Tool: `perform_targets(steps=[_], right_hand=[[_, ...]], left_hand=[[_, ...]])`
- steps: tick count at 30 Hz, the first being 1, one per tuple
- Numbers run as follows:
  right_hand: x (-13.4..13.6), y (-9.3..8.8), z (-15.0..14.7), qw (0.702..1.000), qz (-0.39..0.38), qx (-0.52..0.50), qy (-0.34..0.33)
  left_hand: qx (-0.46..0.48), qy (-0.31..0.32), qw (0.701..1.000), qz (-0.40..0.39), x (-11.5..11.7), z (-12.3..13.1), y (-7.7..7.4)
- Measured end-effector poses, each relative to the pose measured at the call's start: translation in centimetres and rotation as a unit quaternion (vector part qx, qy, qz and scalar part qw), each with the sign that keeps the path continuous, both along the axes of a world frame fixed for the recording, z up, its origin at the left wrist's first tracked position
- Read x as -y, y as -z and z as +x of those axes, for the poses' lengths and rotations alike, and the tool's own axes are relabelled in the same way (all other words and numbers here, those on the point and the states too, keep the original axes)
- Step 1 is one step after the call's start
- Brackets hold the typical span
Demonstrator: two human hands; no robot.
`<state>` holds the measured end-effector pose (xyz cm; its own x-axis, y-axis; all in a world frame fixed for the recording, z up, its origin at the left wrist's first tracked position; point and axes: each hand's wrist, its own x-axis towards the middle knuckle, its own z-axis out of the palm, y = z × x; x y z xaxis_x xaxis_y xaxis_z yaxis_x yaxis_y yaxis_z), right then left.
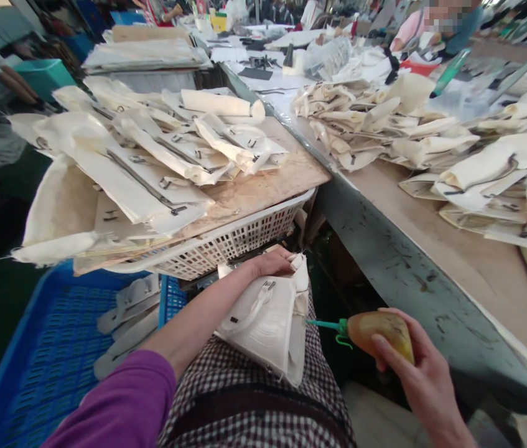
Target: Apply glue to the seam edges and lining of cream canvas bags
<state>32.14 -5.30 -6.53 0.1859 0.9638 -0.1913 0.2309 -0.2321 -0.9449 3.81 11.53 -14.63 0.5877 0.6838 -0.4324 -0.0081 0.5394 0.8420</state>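
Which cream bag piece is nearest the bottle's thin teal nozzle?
The cream bag piece on the checkered cloth, its right edge beside the teal nozzle; the piled cream pieces on brown surfaces lie farther off.

1. Wooden board (267, 180): loosely overlapping cream bag panels (127, 186) with dark zippers (144, 182).
2. Brown-topped counter (412, 224): rumpled heaps of similar cream pieces (487, 162).
3. Blue plastic crate (30, 367): pale flat pieces (137, 336).
4. Checked apron (207, 379), across the lap: one off-white bag (263, 326).
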Motion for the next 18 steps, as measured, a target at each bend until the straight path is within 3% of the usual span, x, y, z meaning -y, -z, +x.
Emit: perform_targets(steps=[6, 12, 18], right_hand=[[-0.4, -0.3, -0.9, 1.0, 0.001, 0.002, 0.013], [-0.5, 0.3, 0.6, 0.998, 0.015, 0.005, -0.058], [0.8, 0.7, 1.8, 0.995, -0.024, -0.023, -0.096]], left_hand=[[0.001, -0.001, 1.0, -0.005, -0.1, -0.1, 0.4], [0.007, -0.003, 1.0, -0.008, -0.2, -0.1, 0.8], [0.01, -0.001, 1.0, -0.007, -0.3, 0.1, 1.3]])
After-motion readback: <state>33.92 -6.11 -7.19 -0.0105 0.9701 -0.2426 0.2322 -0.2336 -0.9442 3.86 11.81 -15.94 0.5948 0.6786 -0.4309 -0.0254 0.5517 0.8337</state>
